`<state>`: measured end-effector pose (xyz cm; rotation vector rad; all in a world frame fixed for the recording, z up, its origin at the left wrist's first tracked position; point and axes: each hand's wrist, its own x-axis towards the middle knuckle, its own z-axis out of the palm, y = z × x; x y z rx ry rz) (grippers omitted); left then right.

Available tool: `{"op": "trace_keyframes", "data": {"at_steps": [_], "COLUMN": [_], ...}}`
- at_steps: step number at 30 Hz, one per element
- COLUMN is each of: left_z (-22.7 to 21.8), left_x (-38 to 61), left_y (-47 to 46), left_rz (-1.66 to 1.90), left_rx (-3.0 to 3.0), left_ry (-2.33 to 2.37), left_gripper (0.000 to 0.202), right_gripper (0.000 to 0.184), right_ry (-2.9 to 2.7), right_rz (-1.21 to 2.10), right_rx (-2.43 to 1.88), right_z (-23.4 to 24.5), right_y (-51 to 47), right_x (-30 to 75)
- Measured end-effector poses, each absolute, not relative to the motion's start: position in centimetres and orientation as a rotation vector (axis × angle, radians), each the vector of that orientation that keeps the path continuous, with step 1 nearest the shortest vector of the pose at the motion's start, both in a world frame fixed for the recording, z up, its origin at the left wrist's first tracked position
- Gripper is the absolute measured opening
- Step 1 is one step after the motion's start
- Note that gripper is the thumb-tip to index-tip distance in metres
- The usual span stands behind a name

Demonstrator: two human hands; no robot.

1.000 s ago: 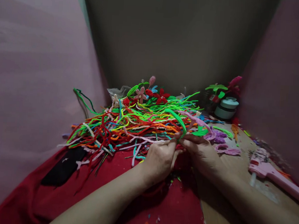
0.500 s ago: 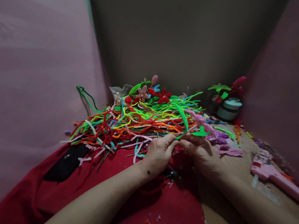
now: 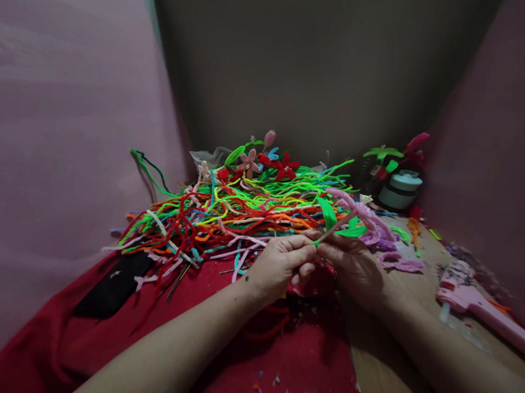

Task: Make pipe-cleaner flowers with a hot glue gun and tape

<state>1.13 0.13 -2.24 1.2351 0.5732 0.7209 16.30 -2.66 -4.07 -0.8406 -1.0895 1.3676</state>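
Note:
Between my two hands is a pipe cleaner flower with lilac-pink petals (image 3: 366, 214), a pale pink stem and green leaves (image 3: 327, 213). My left hand (image 3: 284, 260) is closed, thumb and fingers pinching the lower end of the stem where a bit of green wraps it. Right beside it, my right hand (image 3: 359, 270) is closed on the same stem, with the bloom leaning up and to the right above its knuckles. The fingertips nearly meet, and parts of the stem are hidden by them.
A big heap of coloured pipe cleaners (image 3: 225, 218) lies beyond my hands, finished flowers (image 3: 286, 167) at its back. A pink glue gun (image 3: 473, 301) rests on cardboard (image 3: 379, 369) at right, near a lidded jar (image 3: 400, 190). A black phone-like slab (image 3: 110, 288) lies left on red cloth (image 3: 315, 354).
The long green leaf that arched up from my fingers now stands shorter and closer to the stem. More of the pink stem shows, and my left fingers have shifted their pinch.

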Motion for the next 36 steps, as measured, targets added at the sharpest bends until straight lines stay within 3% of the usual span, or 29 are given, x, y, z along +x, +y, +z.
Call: {"op": "trace_keyframes", "data": {"at_steps": [8, 20, 24, 30, 36], "left_z": [-2.6, -2.4, -1.9, -3.8, -4.8], "left_x": [0.7, 0.2, 0.5, 0.8, 0.7], "left_y": [0.5, 0.8, 0.4, 0.3, 0.6], "left_rz": [0.509, 0.384, 0.571, 1.02, 1.03], "left_rx": [1.008, 1.098, 1.51, 2.641, 2.666], "left_ry": [0.29, 0.306, 0.56, 0.869, 0.89], "left_gripper": [0.019, 0.025, 0.026, 0.022, 0.023], "right_gripper": [0.031, 0.023, 0.017, 0.028, 0.021], "right_ry": [-1.038, -1.097, -1.001, -0.944, -0.972], "right_rz": [1.502, 1.51, 1.409, 1.255, 1.171], "right_rx": [-0.772, -0.688, -0.696, -0.834, -0.913], "right_z": [-3.8, -3.9, -4.0, -4.5, -4.7], "right_y": [-2.8, -2.9, -2.6, -2.6, -2.5], "right_x": [16.3, 16.2, 16.0, 15.6, 15.4]}}
